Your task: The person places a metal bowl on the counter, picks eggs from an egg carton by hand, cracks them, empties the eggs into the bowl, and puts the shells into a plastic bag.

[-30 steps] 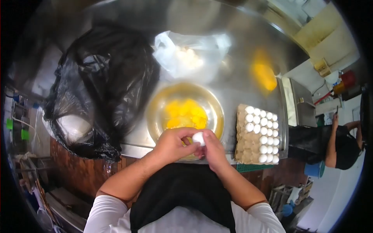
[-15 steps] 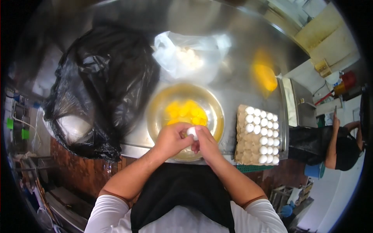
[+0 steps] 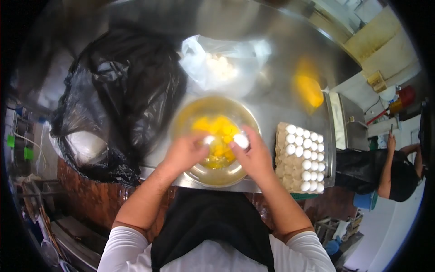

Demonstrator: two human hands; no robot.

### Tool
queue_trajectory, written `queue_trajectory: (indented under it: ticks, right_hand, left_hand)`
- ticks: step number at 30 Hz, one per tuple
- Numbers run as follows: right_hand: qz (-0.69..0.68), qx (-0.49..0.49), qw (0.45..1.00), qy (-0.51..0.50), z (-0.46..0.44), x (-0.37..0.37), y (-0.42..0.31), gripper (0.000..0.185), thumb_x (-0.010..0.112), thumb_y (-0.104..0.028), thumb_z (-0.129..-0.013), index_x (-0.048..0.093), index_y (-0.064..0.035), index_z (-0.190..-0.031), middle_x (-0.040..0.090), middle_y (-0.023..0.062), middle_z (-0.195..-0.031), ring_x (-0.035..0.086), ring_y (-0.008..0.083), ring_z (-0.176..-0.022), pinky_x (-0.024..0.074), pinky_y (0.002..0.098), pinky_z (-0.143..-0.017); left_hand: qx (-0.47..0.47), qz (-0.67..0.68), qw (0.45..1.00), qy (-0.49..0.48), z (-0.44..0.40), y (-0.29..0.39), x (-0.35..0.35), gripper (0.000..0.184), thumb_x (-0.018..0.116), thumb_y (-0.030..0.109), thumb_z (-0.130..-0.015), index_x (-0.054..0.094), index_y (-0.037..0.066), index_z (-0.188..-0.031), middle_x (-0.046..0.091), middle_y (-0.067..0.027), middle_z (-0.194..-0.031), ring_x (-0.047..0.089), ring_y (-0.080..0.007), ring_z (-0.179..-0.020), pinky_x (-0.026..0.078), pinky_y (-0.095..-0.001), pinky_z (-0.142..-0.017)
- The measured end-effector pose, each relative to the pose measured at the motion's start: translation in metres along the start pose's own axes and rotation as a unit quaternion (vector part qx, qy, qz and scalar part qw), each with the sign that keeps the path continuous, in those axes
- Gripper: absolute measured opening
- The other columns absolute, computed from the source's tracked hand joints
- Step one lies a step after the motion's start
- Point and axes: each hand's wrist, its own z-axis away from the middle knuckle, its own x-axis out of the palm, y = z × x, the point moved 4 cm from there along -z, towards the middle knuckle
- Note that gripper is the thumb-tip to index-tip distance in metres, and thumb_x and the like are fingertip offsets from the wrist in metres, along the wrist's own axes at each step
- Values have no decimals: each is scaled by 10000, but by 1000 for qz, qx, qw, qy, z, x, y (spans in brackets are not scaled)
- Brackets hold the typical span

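Observation:
Over the metal bowl (image 3: 247, 113) my two hands are apart, each with a piece of white eggshell. My left hand (image 3: 182, 153), slightly blurred, pinches one eggshell piece (image 3: 209, 140) at the bowl's left side. In the fingers of my right hand (image 3: 256, 157) is the other eggshell piece (image 3: 241, 141), on the right side. Several raw egg yolks (image 3: 216, 124) and clear egg white lie in the bowl below. To the right is a cardboard egg tray (image 3: 285, 168), partly filled with whole white eggs (image 3: 307, 163).
A large black plastic bag (image 3: 129, 99) lies at left, with a white bundle (image 3: 86, 146) showing in it. Behind the bowl sits a clear plastic bag (image 3: 222, 65) with pale contents. A yellow item (image 3: 310, 89) stands farther right. Another person (image 3: 402, 174) is at far right.
My hands were together around one egg above the bowl. They have moved apart to left and right, and the egg is now split into two shell pieces.

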Motion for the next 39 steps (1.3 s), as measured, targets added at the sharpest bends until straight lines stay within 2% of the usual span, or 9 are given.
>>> queue_trajectory:
  ticks: [3, 7, 11, 19, 21, 24, 34, 37, 39]
  right_hand:
    - [-204, 96, 974, 19, -3, -1, 20, 475, 621, -308, -922, 495, -28, -1284, 660, 82, -1047, 644, 154, -783, 492, 275, -667]
    - [-536, 332, 760, -157, 14, 28, 15, 382, 582, -304, -938, 525, -98, -1255, 663, 40, -1011, 605, 127, -734, 477, 278, -673]
    - [-649, 375, 621, -231, 17, 59, -1, 314, 554, -362, -954, 565, -146, -1181, 675, 28, -979, 610, 136, -744, 459, 272, -646]
    - [-615, 218, 734, -186, -118, 33, -11, 492, 566, -436, -941, 506, -86, -1281, 667, 114, -1067, 671, 209, -815, 531, 307, -690]
    - [-499, 248, 829, -48, -145, 9, -20, 683, 623, -426, -916, 380, -10, -1401, 590, 177, -1242, 635, 229, -1003, 521, 325, -814]
    - [-228, 10, 968, 101, -134, -15, -26, 757, 690, -350, -886, 331, 21, -1439, 516, 196, -1340, 569, 226, -1132, 485, 334, -899]
    - [-58, 129, 966, 218, 22, -175, 163, 259, 674, -129, -880, 665, -24, -1117, 694, 81, -929, 644, 134, -833, 517, 277, -752]
    - [180, 241, 951, 75, 57, -181, 158, 274, 643, -63, -848, 675, -58, -1120, 694, 121, -1009, 673, 219, -865, 532, 333, -779]
    - [283, 84, 951, 94, 64, -166, 169, 316, 622, -34, -814, 681, -81, -1121, 675, 144, -1069, 658, 274, -934, 526, 370, -826]
  left_hand:
    - [12, 175, 984, 29, -5, -25, -2, 341, 640, 1, -886, 596, -17, -1224, 677, -54, -1098, 644, -129, -961, 510, -265, -875]
    - [-28, 330, 944, 7, 10, -5, 16, 396, 681, -4, -851, 607, 15, -1240, 609, -93, -1251, 561, -151, -1150, 453, -305, -970]
    - [99, 121, 987, 33, 20, -16, 33, 506, 745, 76, -817, 590, 95, -1298, 500, -124, -1394, 512, -181, -1222, 441, -331, -966]
    - [45, 195, 968, 152, 48, -12, -5, 538, 708, 3, -834, 509, 21, -1334, 630, -54, -1058, 586, -73, -919, 476, -210, -777]
    - [11, 229, 964, 139, 58, -24, -11, 486, 697, 3, -841, 539, 24, -1300, 645, -25, -955, 587, -58, -835, 476, -202, -739]
    - [-8, 244, 960, 138, 67, -35, -13, 414, 665, -46, -844, 568, 12, -1242, 645, 4, -837, 576, -30, -718, 463, -173, -664]
    - [-59, 294, 947, 114, 61, -49, -26, 346, 667, 32, -870, 566, -18, -1197, 633, -22, -774, 580, -83, -675, 467, -223, -627]
    - [-51, 280, 955, 88, 47, -36, -19, 343, 639, 38, -882, 565, -14, -1213, 629, -22, -788, 580, -89, -691, 472, -235, -639]
    - [-39, 276, 958, 74, 41, -28, -11, 351, 624, 40, -887, 559, -11, -1229, 626, -22, -810, 586, -92, -718, 475, -239, -659]
